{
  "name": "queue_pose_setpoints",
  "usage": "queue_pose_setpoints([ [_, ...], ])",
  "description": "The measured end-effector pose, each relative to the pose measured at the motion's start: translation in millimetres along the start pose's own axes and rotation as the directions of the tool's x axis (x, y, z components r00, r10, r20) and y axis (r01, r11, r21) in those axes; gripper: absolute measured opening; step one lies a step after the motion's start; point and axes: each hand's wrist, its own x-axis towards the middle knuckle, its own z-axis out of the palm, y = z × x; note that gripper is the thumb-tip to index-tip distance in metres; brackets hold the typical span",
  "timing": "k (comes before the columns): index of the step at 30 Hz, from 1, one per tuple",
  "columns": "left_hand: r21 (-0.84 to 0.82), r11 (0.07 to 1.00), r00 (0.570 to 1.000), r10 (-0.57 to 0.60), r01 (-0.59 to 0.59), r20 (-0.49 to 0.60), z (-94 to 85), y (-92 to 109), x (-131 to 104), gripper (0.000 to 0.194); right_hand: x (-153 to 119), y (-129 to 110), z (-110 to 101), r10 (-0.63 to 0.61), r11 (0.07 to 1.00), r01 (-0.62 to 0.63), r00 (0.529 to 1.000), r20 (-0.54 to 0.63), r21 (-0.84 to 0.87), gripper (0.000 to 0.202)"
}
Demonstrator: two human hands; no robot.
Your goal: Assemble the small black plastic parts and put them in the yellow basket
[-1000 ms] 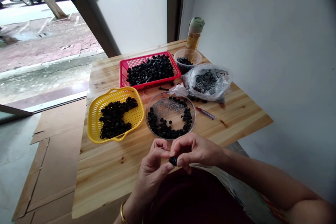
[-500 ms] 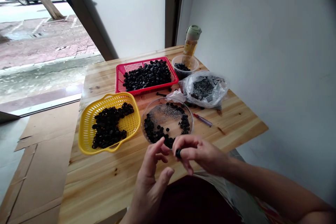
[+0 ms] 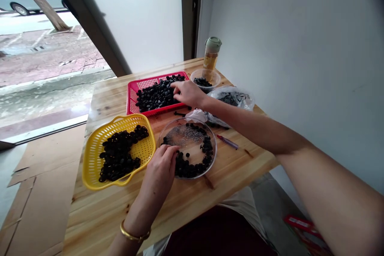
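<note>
Beyond the round clear-plastic dish, the right hand, seemingly picking, next needs a pinch on round black pieces in the rectangular red plastic basket; the left hand is at the dish's left side, either grip's hold unclear.

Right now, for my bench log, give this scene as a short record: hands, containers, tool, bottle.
Left hand: at the clear dish, left side
Right hand: over black parts in the red basket
Grip: unclear in both
Yellow basket: black parts, left of clear dish
Dish contents: black parts, thin silvery pieces
Red-tipped tool: right of clear dish
Bottle: upright, behind the clear bowl
</note>
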Motion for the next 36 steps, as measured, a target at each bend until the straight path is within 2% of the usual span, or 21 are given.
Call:
queue_pose_setpoints([
  [1,0.034,0.999,1.0,-0.003,0.002,0.018,1.5,-2,0,0.026,-17,-4,4,-0.012,0.999,0.013,0.999,0.045,-0.036,0.02],
  [2,0.071,0.997,0.999,-0.01,0.007,0.043,3.0,-3,1,0.027,-38,-9,9,-0.028,0.991,0.049,0.985,0.169,-0.123,0.017],
  [4,0.158,0.987,0.991,-0.047,0.027,0.124,6.6,-5,6,0.03,-79,-18,21,-0.014,0.961,0.144,0.879,0.476,-0.237,0.016],
  [7,0.286,0.957,0.948,-0.136,0.051,0.286,14.1,-3,19,0.03,-121,-23,40,0.021,0.955,0.143,0.841,0.541,-0.259,0.022],
  [9,0.339,0.939,0.919,-0.182,0.057,0.351,18.7,0,29,0.028,-131,-21,47,0.039,0.956,0.12,0.851,0.524,-0.267,0.017],
  [11,0.37,0.927,0.904,-0.209,0.061,0.374,21.7,3,37,0.027,-133,-17,46,0.053,0.961,0.089,0.87,0.49,-0.262,0.011],
  [15,0.422,0.903,0.872,-0.267,0.078,0.411,24.3,10,47,0.019,-138,-12,20,0.071,0.979,-0.001,0.936,0.343,-0.202,0.016],
  [17,0.43,0.898,0.861,-0.286,0.088,0.421,26.0,12,51,0.017,-147,-12,6,0.079,0.996,-0.069,0.973,0.218,-0.056,0.018],
  [19,0.424,0.9,0.856,-0.294,0.098,0.426,28.2,13,54,0.018,-158,-13,-1,0.097,0.979,-0.114,0.99,0.103,0.171,0.017],
  [22,0.392,0.912,0.866,-0.292,0.123,0.407,29.6,15,55,0.017,-174,-15,3,0.166,0.854,-0.181,0.983,0.075,0.488,0.014],
  [25,0.341,0.928,0.9,-0.271,0.149,0.342,24.5,22,50,0.016,-188,-15,14,0.25,0.677,-0.25,0.963,0.104,0.692,0.018],
  [27,0.22,0.957,0.931,-0.244,0.186,0.272,18.0,29,43,0.015,-196,-14,21,0.281,0.59,-0.256,0.954,0.103,0.765,0.02],
  [29,-0.098,0.962,0.957,-0.239,0.257,0.162,11.8,38,34,0.015,-202,-15,26,0.297,0.518,-0.251,0.949,0.103,0.818,0.023],
  [30,-0.3,0.911,0.959,-0.26,0.282,0.111,9.7,44,29,0.016,-205,-16,28,0.305,0.488,-0.249,0.947,0.104,0.836,0.024],
  [32,-0.637,0.711,0.939,-0.34,0.297,0.058,9.2,54,19,0.016,-208,-19,32,0.324,0.459,-0.238,0.942,0.088,0.856,0.026],
  [34,-0.8,0.519,0.905,-0.419,0.301,0.069,13.5,63,10,0.015,-210,-24,36,0.327,0.475,-0.217,0.943,0.058,0.853,0.025],
  [36,-0.891,0.358,0.873,-0.481,0.279,0.08,20.7,70,4,0.015,-211,-29,40,0.312,0.511,-0.176,0.95,0.01,0.842,0.023],
])
